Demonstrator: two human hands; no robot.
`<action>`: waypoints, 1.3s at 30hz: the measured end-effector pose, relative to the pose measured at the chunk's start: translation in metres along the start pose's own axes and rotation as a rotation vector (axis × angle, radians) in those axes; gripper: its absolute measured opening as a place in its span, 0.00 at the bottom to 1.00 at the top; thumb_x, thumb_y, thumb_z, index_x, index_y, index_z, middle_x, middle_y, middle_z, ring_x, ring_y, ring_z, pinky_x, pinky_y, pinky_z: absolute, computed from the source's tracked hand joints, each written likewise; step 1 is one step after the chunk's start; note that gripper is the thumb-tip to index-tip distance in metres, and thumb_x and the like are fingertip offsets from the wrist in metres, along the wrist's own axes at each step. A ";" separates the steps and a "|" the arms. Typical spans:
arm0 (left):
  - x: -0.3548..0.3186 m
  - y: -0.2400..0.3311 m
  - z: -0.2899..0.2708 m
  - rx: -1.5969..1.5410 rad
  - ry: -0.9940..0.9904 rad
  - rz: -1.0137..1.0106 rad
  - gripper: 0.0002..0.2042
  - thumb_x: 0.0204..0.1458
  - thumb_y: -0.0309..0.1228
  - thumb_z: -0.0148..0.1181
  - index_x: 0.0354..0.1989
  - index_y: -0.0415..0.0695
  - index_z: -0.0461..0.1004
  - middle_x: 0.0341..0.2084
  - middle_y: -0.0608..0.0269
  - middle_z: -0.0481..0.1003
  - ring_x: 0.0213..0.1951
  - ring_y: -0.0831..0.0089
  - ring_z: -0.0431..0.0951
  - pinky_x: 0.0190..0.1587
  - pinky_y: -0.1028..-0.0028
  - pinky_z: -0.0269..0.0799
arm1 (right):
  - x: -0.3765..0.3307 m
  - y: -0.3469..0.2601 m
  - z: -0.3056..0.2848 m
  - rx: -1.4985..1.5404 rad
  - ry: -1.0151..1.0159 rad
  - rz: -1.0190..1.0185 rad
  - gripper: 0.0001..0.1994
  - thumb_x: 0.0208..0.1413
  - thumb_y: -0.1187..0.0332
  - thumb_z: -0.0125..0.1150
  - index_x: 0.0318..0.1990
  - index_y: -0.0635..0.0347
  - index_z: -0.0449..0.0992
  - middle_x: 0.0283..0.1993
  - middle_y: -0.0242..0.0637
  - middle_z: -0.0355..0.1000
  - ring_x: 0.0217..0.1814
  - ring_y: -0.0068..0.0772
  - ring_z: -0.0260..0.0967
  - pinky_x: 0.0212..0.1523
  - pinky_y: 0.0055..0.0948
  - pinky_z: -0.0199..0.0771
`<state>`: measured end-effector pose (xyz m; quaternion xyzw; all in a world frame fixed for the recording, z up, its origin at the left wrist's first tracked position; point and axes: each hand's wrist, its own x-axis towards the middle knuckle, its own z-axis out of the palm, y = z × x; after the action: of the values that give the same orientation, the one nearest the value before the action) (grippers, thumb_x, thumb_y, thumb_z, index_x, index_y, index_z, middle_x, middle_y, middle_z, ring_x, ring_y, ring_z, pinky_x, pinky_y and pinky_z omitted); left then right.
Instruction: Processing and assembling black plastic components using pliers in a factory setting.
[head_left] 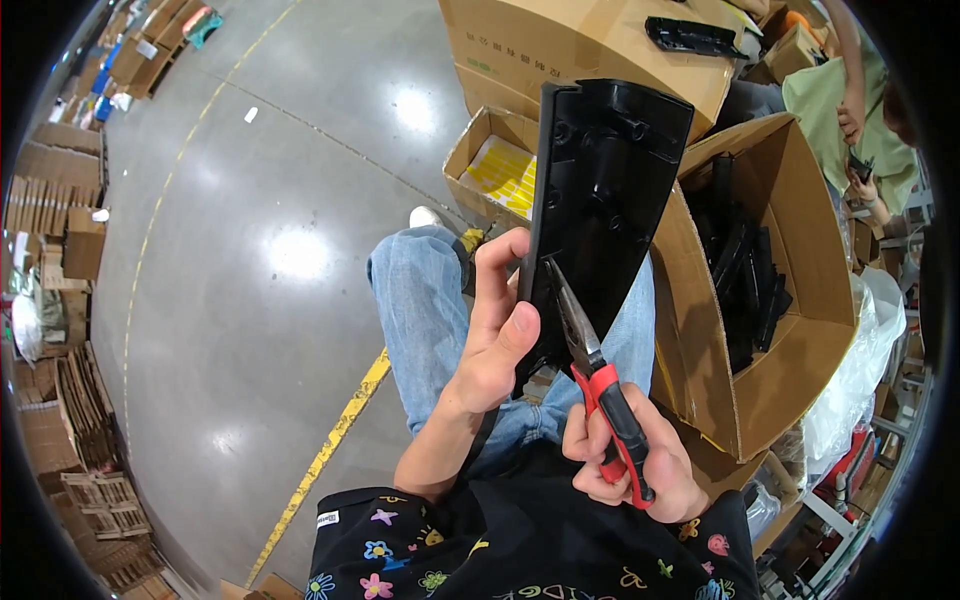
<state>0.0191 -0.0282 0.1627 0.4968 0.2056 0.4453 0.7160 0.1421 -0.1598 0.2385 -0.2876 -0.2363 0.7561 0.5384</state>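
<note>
A long black molded plastic part [610,180] stands tilted up in front of me, its hollow inner side with small round bosses facing me. My left hand [497,330] is closed on its left edge, thumb on the near side. In my right hand [650,455] are long-nose pliers [610,410] with red and black handles, the fingers wrapped round the grips. The pliers' metal tip lies against or just before the inner face of the part, near its left edge; whether the jaws pinch anything is too small to tell.
An open cardboard box [700,330] at my right holds several black plastic parts [745,270]. Behind stand a small carton [470,165] with yellow-and-white sheets and a large box [560,50] bearing another black part [690,37]. A co-worker [850,110] sits at far right. Stacked cardboard [85,405] lines the left.
</note>
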 end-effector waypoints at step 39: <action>-0.035 -0.020 0.003 -0.055 0.222 -0.019 0.41 0.52 0.63 0.44 0.62 0.36 0.54 0.50 0.44 0.68 0.46 0.52 0.75 0.46 0.57 0.74 | 0.007 0.043 -0.012 0.897 -0.259 0.137 0.32 0.47 0.65 0.68 0.55 0.67 0.56 0.38 0.47 0.64 0.25 0.30 0.69 0.23 0.20 0.75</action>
<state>0.0122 -0.0611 0.1409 0.4229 0.2760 0.4962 0.7063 0.1193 -0.1659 0.1999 0.0550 0.0678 0.8469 0.5246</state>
